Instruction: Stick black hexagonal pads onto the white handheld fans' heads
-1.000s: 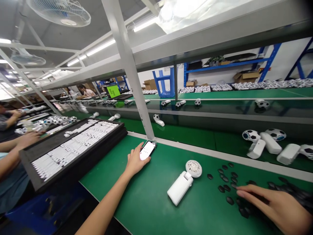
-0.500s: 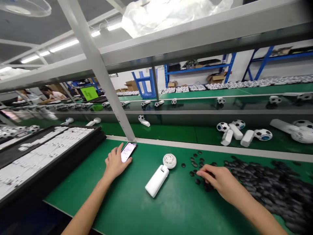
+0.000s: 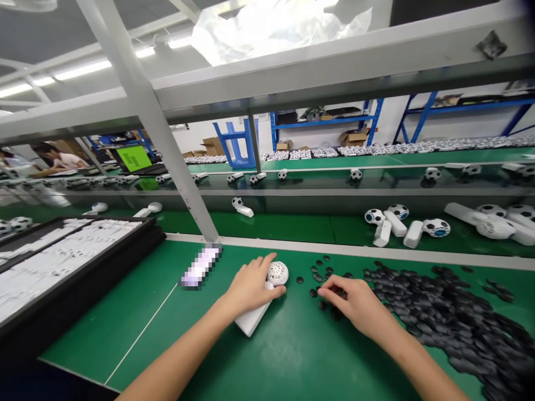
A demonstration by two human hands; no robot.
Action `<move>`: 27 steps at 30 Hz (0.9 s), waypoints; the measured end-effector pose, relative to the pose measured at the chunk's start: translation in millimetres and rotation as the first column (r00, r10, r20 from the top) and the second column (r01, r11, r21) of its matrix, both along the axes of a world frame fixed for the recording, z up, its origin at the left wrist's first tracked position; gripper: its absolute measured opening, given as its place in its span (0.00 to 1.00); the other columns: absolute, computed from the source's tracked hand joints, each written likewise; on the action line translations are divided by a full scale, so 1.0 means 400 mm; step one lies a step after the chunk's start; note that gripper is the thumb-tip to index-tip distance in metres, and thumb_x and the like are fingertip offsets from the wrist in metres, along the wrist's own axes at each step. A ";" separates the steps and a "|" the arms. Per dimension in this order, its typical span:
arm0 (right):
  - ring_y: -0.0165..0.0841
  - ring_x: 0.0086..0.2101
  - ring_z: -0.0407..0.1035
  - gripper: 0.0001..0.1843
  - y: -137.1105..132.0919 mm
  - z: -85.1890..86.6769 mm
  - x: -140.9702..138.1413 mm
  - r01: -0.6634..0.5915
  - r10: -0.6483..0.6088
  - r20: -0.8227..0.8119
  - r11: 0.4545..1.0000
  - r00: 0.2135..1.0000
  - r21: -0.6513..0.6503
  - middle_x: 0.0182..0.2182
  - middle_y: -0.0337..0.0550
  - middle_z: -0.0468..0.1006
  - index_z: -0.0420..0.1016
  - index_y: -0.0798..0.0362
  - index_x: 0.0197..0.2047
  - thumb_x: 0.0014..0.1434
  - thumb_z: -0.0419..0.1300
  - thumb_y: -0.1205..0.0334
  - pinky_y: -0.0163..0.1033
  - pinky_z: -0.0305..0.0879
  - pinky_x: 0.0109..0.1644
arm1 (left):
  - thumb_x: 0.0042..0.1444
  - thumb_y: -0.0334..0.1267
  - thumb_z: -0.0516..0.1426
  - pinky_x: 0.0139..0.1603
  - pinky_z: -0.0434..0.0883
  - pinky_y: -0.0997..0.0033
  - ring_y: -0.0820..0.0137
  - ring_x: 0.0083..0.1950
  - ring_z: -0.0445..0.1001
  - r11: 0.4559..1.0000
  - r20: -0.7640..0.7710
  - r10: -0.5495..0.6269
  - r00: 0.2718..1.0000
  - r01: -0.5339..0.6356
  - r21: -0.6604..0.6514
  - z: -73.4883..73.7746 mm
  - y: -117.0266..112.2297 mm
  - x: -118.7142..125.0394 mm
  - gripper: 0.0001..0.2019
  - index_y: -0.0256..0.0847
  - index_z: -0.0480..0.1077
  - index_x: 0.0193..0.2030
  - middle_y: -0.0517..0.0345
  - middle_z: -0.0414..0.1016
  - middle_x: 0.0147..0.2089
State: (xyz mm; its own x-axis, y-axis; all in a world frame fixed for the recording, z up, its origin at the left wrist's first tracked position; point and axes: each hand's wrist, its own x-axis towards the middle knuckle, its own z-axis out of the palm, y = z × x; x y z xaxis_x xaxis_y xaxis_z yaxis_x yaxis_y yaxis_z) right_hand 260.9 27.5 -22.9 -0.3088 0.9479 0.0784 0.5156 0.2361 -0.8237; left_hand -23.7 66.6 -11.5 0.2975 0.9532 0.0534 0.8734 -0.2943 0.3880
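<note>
"What is the left hand [image 3: 253, 288] doing?"

"It is holding a small white fan [image 3: 277, 273]. The fingers are curling over the top, right beside the round white grille, and the palm is pressing on the long white body. The hand is closed on the fan."

"Where is the fan?"

"It is lying on the green tabletop [image 3: 104, 340], between the two hands."

"And the right hand [image 3: 351, 301]?"

"It is hovering low over a few black oval pieces [image 3: 443, 317], and its fingers are pinching together. Is it holding a piece? I cannot tell, because the fingers are hiding that spot."

"What is around the hands?"

"A big heap of the black oval pieces is spreading out on the right. On the left, a phone [image 3: 200, 266] is lying on the tabletop, but it is blurred. Past it, a black tray [image 3: 156, 236] is sitting there with rows of white parts [image 3: 71, 256]."

"What is behind them?"

"Some soccer-ball fans [image 3: 436, 227] are lying on a green shelf [image 3: 284, 225] behind a gray rail."
</note>
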 end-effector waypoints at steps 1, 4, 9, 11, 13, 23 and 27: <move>0.34 0.28 0.72 0.16 -0.002 0.002 -0.005 0.004 -0.004 -0.016 1.000 1.000 -0.007 0.30 0.40 0.82 0.78 0.49 0.36 0.69 0.58 0.48 0.36 0.64 0.31 | 0.53 0.54 0.65 0.56 0.70 0.44 0.39 0.60 0.74 1.000 0.011 0.007 1.000 -0.007 -0.011 -0.004 0.000 0.007 0.43 0.49 0.58 0.74 0.42 0.73 0.63; 0.34 0.30 0.71 0.16 -0.012 0.005 -0.027 0.005 -0.004 -0.050 1.000 0.999 0.010 0.30 0.39 0.79 0.75 0.49 0.36 0.71 0.57 0.48 0.36 0.63 0.33 | 0.54 0.49 0.65 0.50 0.74 0.52 0.44 0.55 0.77 0.999 0.074 0.023 0.997 -0.020 -0.037 -0.006 -0.005 0.027 0.39 0.47 0.61 0.71 0.44 0.76 0.59; 0.33 0.32 0.71 0.16 -0.041 0.009 -0.075 -0.010 0.006 -0.244 1.000 0.970 -0.014 0.33 0.38 0.74 0.72 0.49 0.39 0.72 0.55 0.47 0.35 0.69 0.36 | 0.64 0.49 0.59 0.45 0.76 0.64 0.62 0.45 0.79 0.945 0.655 -0.074 0.752 0.262 -0.194 0.021 -0.034 0.037 0.27 0.44 0.61 0.66 0.50 0.76 0.53; 0.33 0.33 0.73 0.17 -0.057 0.014 -0.093 0.029 -0.034 -0.328 0.999 0.944 -0.021 0.34 0.39 0.74 0.72 0.49 0.39 0.72 0.55 0.46 0.35 0.70 0.38 | 0.65 0.50 0.59 0.46 0.75 0.63 0.63 0.44 0.77 0.927 0.755 -0.074 0.652 0.324 -0.189 0.034 -0.058 0.040 0.30 0.43 0.57 0.68 0.49 0.75 0.54; 0.34 0.34 0.74 0.16 -0.071 0.021 -0.108 0.074 -0.071 -0.368 0.997 0.927 -0.005 0.35 0.40 0.75 0.72 0.49 0.39 0.71 0.57 0.46 0.35 0.71 0.39 | 0.66 0.49 0.59 0.51 0.74 0.61 0.61 0.49 0.76 0.932 0.745 -0.105 0.658 0.326 -0.157 0.046 -0.087 0.046 0.32 0.46 0.53 0.71 0.48 0.73 0.57; 0.33 0.27 0.69 0.19 -0.086 0.019 -0.133 0.177 -0.179 -0.431 0.983 0.884 -0.045 0.27 0.39 0.75 0.72 0.50 0.30 0.62 0.68 0.45 0.34 0.65 0.29 | 0.52 0.49 0.69 0.53 0.76 0.56 0.56 0.49 0.78 0.974 0.681 -0.082 0.728 0.202 -0.099 0.022 -0.143 0.108 0.46 0.48 0.48 0.72 0.47 0.75 0.55; 0.32 0.27 0.67 0.18 -0.078 0.011 -0.125 0.189 -0.191 -0.419 0.981 0.888 -0.045 0.24 0.38 0.74 0.70 0.50 0.27 0.61 0.69 0.49 0.35 0.63 0.30 | 0.53 0.51 0.69 0.42 0.75 0.64 0.60 0.42 0.79 0.981 0.647 -0.039 0.762 0.153 -0.120 0.015 -0.134 0.123 0.39 0.47 0.57 0.67 0.52 0.79 0.48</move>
State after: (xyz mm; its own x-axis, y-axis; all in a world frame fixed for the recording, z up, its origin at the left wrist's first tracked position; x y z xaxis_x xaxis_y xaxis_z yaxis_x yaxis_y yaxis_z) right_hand 210.9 -3.8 -18.7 -0.0619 0.9856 0.1574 0.1571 0.1653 -0.9736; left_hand 25.5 12.9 -5.5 0.3386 0.9335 0.1182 0.3758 -0.2493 0.8925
